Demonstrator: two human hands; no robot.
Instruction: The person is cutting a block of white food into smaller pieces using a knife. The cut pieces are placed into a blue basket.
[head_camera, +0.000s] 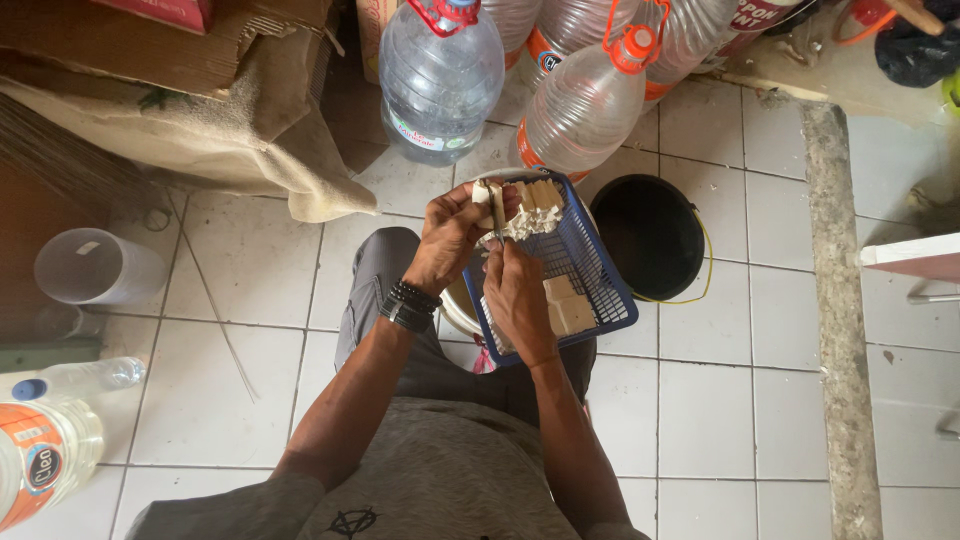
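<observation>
My left hand (452, 233) holds a pale, cream-coloured chunk (487, 196) pinched between thumb and fingers, above a blue plastic basket (600, 275). My right hand (517, 290) is closed on a small knife (499, 236) whose blade meets the chunk from below. The basket rests tilted on my lap and holds several pale cut blocks (565, 305) and white shavings (525, 226). A white bowl (458, 310) sits partly hidden under the basket. Dark bead bracelets circle my left wrist.
A black bucket (648, 232) stands right of the basket on the white tiled floor. Large clear water bottles (440, 75) crowd the back. Cardboard and burlap (230, 110) lie at left, with a clear plastic cup (95, 268) and more bottles (45, 450). A concrete ledge (835, 300) runs along the right.
</observation>
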